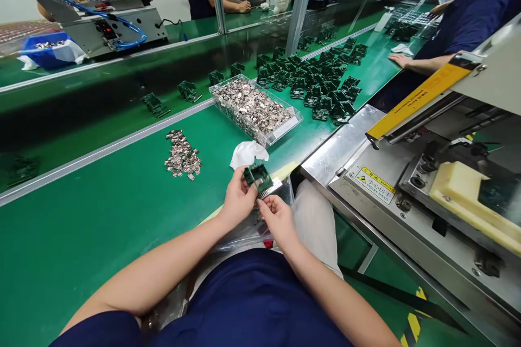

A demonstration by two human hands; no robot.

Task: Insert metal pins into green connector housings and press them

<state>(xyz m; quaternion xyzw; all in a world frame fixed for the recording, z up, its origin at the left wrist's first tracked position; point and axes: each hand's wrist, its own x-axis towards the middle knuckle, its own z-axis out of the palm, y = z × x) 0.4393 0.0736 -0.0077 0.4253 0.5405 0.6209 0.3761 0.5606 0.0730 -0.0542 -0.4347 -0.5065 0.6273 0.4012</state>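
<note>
Over my lap at the table's front edge, my left hand [241, 195] grips a dark green circuit board assembly [257, 174], thumb on its near face. A pale comb-like strip [271, 188] runs along the right lower side of the assembly. Just below that strip, the thumb and fingertips of my right hand [279, 218] are pinched together against its lower end; whatever sits between them is too small to make out. Beyond my hands a crumpled white cloth [248, 154] lies on the green table. A loose pile of small metal pieces [182, 154] is farther left.
A clear plastic bin [280, 131] holds many similar metal pieces. Behind it lie many dark green assemblies [317, 84]. To my right stands a machine [366, 173] with a hand-injury warning label [375, 184]. Co-workers [468, 27] are across and at the right. A plastic bag [240, 238] hangs below my hands.
</note>
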